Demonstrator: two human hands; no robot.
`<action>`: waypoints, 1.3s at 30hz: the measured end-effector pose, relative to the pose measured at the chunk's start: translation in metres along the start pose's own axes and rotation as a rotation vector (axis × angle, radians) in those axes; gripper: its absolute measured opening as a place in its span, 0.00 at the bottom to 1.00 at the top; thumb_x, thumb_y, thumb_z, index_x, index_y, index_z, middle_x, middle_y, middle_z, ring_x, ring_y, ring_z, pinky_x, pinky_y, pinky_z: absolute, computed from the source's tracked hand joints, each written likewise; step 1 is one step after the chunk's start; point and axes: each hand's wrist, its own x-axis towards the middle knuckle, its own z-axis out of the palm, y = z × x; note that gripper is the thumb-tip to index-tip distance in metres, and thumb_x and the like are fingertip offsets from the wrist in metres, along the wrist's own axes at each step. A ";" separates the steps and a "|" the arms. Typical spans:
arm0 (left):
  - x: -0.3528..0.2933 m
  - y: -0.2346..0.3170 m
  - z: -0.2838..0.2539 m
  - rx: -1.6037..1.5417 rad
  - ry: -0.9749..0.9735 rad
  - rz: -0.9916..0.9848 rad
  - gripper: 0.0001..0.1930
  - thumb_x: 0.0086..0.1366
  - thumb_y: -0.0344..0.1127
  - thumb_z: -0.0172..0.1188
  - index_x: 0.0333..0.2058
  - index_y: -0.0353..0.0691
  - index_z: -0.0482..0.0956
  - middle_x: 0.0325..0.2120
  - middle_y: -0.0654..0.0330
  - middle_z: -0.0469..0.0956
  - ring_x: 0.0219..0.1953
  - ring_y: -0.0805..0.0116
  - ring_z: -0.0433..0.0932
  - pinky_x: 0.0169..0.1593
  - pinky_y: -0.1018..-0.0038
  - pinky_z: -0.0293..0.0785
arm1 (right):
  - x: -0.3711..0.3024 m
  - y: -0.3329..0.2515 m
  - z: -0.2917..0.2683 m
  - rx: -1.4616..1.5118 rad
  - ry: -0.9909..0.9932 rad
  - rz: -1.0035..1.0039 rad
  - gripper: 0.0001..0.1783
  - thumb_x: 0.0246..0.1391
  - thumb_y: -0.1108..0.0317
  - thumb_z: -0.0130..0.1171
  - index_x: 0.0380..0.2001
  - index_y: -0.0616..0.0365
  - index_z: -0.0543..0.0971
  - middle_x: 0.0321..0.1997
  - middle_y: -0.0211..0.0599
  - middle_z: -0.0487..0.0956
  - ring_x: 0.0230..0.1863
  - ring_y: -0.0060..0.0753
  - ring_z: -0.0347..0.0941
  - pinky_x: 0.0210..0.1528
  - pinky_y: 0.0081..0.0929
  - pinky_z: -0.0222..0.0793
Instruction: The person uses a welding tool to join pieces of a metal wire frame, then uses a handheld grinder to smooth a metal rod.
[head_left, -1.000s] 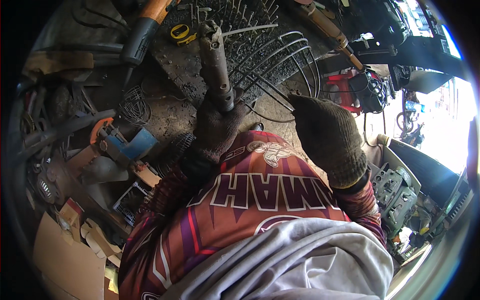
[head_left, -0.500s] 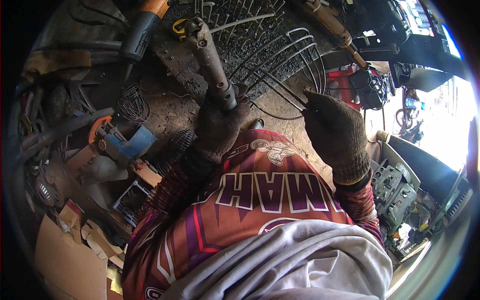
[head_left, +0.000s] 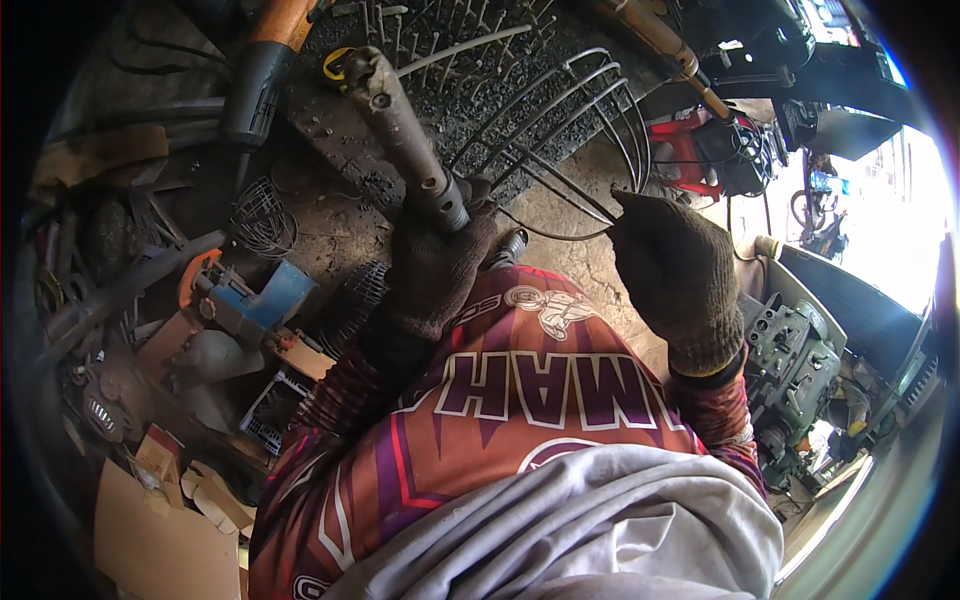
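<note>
My left hand [head_left: 440, 262], in a dark knitted work glove, is closed round the lower end of a thick metal pipe [head_left: 405, 135] with holes in its side and a rough, notched top. The pipe leans up and to the left. My right hand [head_left: 675, 265], gloved alike, pinches the near end of a frame of curved metal rods [head_left: 565, 105]. That frame arches away over the dark worktable [head_left: 335, 140], and its left side reaches close to the left glove. Whether the left fingers also touch the frame cannot be made out.
Several upright metal pins [head_left: 455, 40] stand on the worktable among black grit. An orange-and-grey tool [head_left: 255, 95] lies at the far left. A blue vise-like device [head_left: 265, 295] and wire coils [head_left: 265, 215] sit left. A green machine [head_left: 795, 355] stands right, cardboard [head_left: 160, 535] lower left.
The pipe and my left hand have shifted slightly left and down in the picture. My right hand stays at the frame's near end. The view has moved a little.
</note>
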 end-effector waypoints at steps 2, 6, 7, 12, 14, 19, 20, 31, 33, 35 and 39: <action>0.000 -0.007 -0.001 -0.044 -0.035 0.037 0.15 0.63 0.23 0.66 0.48 0.36 0.75 0.44 0.58 0.81 0.42 0.73 0.80 0.40 0.74 0.78 | 0.001 -0.003 -0.002 -0.004 -0.027 0.011 0.14 0.57 0.66 0.64 0.46 0.57 0.84 0.35 0.46 0.85 0.37 0.49 0.84 0.39 0.38 0.79; 0.003 -0.021 0.001 0.035 -0.021 0.191 0.15 0.63 0.23 0.66 0.48 0.36 0.75 0.43 0.58 0.80 0.39 0.74 0.79 0.38 0.75 0.78 | 0.001 -0.004 -0.005 0.012 -0.052 -0.033 0.14 0.57 0.69 0.62 0.46 0.58 0.84 0.36 0.44 0.86 0.39 0.46 0.85 0.42 0.36 0.80; 0.004 -0.022 0.000 0.023 -0.037 0.162 0.15 0.63 0.23 0.66 0.48 0.36 0.75 0.43 0.58 0.80 0.39 0.74 0.79 0.39 0.75 0.78 | 0.002 -0.005 -0.006 -0.009 -0.058 -0.040 0.14 0.58 0.69 0.62 0.47 0.58 0.83 0.37 0.43 0.86 0.39 0.45 0.85 0.42 0.35 0.80; 0.003 -0.011 0.000 0.102 -0.033 0.148 0.16 0.61 0.24 0.67 0.48 0.36 0.75 0.42 0.59 0.80 0.38 0.73 0.79 0.40 0.75 0.80 | 0.004 -0.008 -0.010 -0.007 -0.081 -0.011 0.13 0.58 0.70 0.61 0.47 0.58 0.83 0.38 0.43 0.87 0.40 0.43 0.86 0.43 0.35 0.80; 0.003 -0.011 0.000 0.045 -0.021 0.129 0.16 0.61 0.24 0.67 0.48 0.36 0.75 0.40 0.60 0.79 0.38 0.74 0.79 0.38 0.75 0.80 | 0.004 -0.006 -0.007 -0.009 -0.055 -0.045 0.13 0.58 0.69 0.61 0.46 0.58 0.84 0.37 0.43 0.86 0.40 0.44 0.86 0.43 0.35 0.80; 0.004 -0.018 -0.001 -0.020 -0.006 0.108 0.18 0.61 0.28 0.67 0.49 0.34 0.76 0.44 0.56 0.83 0.47 0.66 0.83 0.50 0.68 0.79 | 0.001 0.000 0.000 -0.010 0.006 -0.080 0.12 0.58 0.69 0.62 0.44 0.59 0.84 0.36 0.46 0.86 0.39 0.48 0.85 0.42 0.37 0.80; 0.006 -0.017 -0.004 0.026 -0.022 0.090 0.19 0.61 0.28 0.67 0.50 0.34 0.75 0.44 0.56 0.82 0.47 0.66 0.83 0.50 0.68 0.79 | 0.001 0.003 0.001 0.026 0.007 -0.072 0.12 0.58 0.69 0.62 0.43 0.59 0.84 0.36 0.47 0.86 0.39 0.48 0.85 0.42 0.37 0.80; 0.004 -0.020 0.001 -0.114 0.016 0.150 0.17 0.63 0.27 0.69 0.48 0.36 0.74 0.42 0.61 0.79 0.45 0.71 0.80 0.48 0.72 0.78 | 0.002 0.004 0.002 0.016 0.054 -0.127 0.12 0.55 0.69 0.64 0.42 0.58 0.85 0.35 0.48 0.85 0.38 0.52 0.84 0.40 0.39 0.80; 0.008 -0.027 0.002 -0.128 0.018 0.218 0.17 0.63 0.27 0.69 0.48 0.36 0.73 0.41 0.62 0.78 0.45 0.72 0.80 0.48 0.73 0.78 | 0.001 0.005 0.002 0.034 0.048 -0.129 0.12 0.55 0.68 0.64 0.42 0.58 0.85 0.35 0.48 0.85 0.38 0.52 0.84 0.40 0.38 0.80; 0.008 -0.026 0.003 -0.155 0.011 0.185 0.17 0.63 0.26 0.69 0.48 0.36 0.73 0.42 0.61 0.79 0.45 0.71 0.80 0.49 0.72 0.79 | 0.001 0.003 0.002 0.013 0.051 -0.124 0.12 0.55 0.69 0.64 0.42 0.58 0.85 0.36 0.48 0.85 0.38 0.51 0.84 0.40 0.38 0.80; 0.005 -0.018 0.000 -0.118 -0.009 0.091 0.18 0.62 0.25 0.69 0.49 0.35 0.74 0.45 0.58 0.81 0.48 0.69 0.81 0.52 0.71 0.79 | 0.001 0.001 0.002 0.047 0.041 -0.092 0.12 0.55 0.68 0.64 0.42 0.57 0.85 0.36 0.47 0.85 0.38 0.50 0.84 0.40 0.38 0.80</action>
